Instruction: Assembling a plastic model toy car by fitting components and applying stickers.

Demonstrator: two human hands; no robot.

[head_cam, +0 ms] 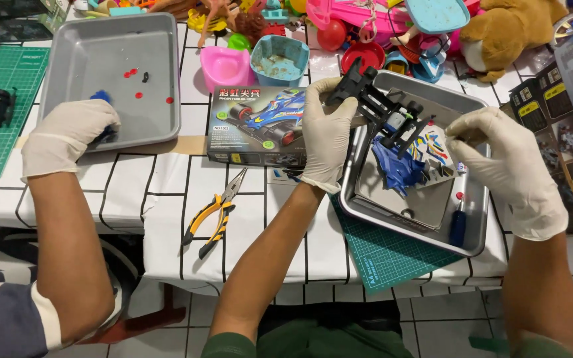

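Observation:
My left hand [326,132], in a white glove, grips a black toy car chassis [382,109] and holds it tilted above a steel tray [366,205]. My right hand [512,169], also gloved, hovers at the chassis's right end with thumb and forefinger pinched together. Whether anything small sits between them is hidden. In the tray under the chassis lie a blue car body shell [396,169], a colourful sticker sheet [432,149] and a blue-handled screwdriver [457,222].
A toy car box [256,126] lies left of the tray, with yellow-handled pliers [213,215] in front of it. A co-worker's gloved hand [67,136] holds something blue in a grey tray [160,79] with small red parts. Toys crowd the back edge.

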